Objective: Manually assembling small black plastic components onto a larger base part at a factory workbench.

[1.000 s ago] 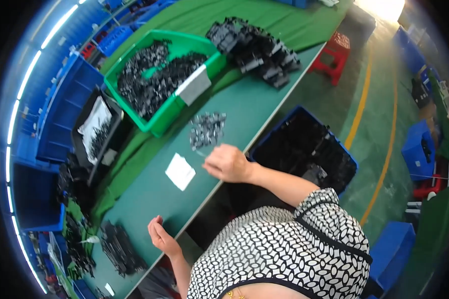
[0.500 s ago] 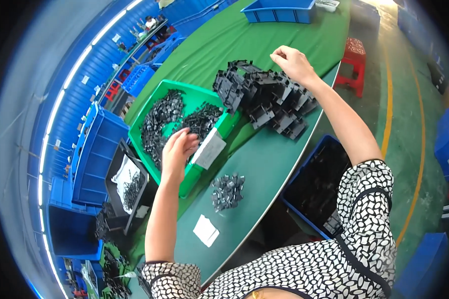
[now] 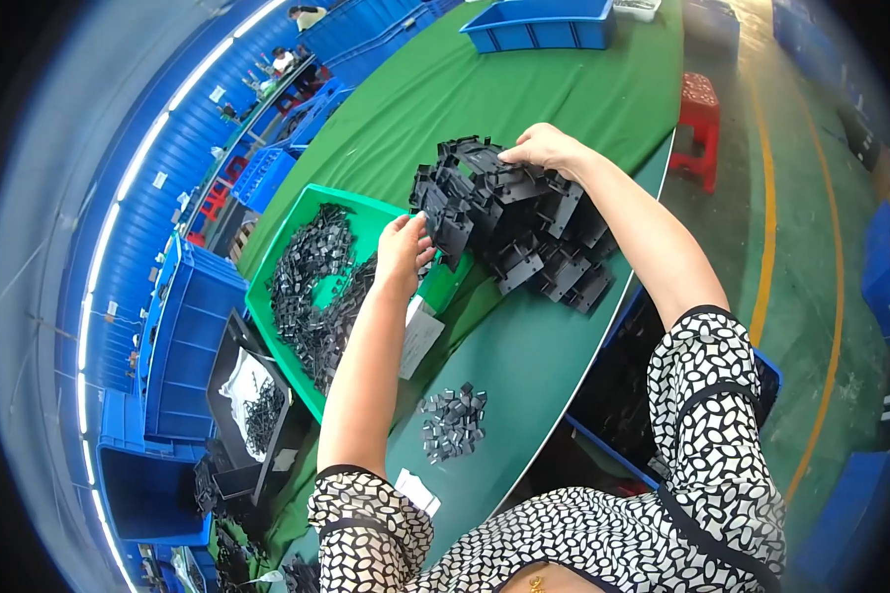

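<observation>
A heap of black moulded plastic parts [image 3: 509, 203], flat pieces with raised tabs, is piled on the table beside the green tray [image 3: 267, 287]. At its left side is my left hand [image 3: 401, 255], fingers curled and thumb against an outer black part. My right hand [image 3: 549, 150] reaches over the far top of the heap, thumb and fingers closed on the edge of a part there. Fingertips of both hands are partly hidden among the pieces. Small black pieces [image 3: 311, 267] lie in the green tray, and a smaller group of dark clips [image 3: 453, 423] rests on the table nearer me.
A white card [image 3: 420, 341] hangs at the tray's near side; white paper [image 3: 415, 489] lies near my left sleeve. Blue bins [image 3: 180, 336] stand left, and a blue crate [image 3: 539, 28] sits at the far end. A red stool [image 3: 700, 124] stands beyond the table's right edge.
My left hand has moved from above the green tray to the heap's left side. My right hand has come down and left onto the heap's top. The view has shifted slightly.
</observation>
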{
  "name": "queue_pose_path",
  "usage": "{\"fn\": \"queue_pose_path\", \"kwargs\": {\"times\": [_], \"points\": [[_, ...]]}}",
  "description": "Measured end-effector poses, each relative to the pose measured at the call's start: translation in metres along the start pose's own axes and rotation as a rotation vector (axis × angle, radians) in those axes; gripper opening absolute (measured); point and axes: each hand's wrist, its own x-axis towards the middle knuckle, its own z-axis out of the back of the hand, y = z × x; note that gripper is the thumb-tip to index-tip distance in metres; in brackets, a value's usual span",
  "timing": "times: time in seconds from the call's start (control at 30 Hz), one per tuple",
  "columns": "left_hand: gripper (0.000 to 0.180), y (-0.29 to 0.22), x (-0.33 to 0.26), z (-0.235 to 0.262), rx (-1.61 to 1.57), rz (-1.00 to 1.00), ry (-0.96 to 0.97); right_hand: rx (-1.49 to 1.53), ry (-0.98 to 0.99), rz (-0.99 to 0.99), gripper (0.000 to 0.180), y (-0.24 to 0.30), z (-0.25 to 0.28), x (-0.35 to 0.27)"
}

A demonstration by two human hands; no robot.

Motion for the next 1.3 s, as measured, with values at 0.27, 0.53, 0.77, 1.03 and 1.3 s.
{"fn": "queue_pose_path", "kwargs": {"times": [0.27, 0.53, 0.77, 1.03, 1.3], "points": [[0.079, 0.014, 0.012, 0.001, -0.151, -0.034, -0.013, 0.142, 0.015, 0.143, 0.032, 0.002, -0.004, -0.011], [0.079, 0.013, 0.006, -0.005, -0.137, -0.156, -0.043, -0.111, 0.002, 0.071, 0.05, 0.012, -0.008, -0.011], [0.077, 0.017, 0.005, 0.003, -0.143, -0.141, -0.033, 0.519, 0.006, -0.059, 0.018, 0.031, 0.006, -0.014], [0.073, 0.016, 0.002, -0.001, -0.51, 0.014, -0.003, 0.547, 0.08, 0.183, 0.021, 0.081, -0.037, -0.032], [0.051, 0.01, 0.01, -0.003, -0.485, 0.082, 0.121, -0.082, -0.141, 0.385, 0.037, 0.077, -0.042, -0.024]]}}
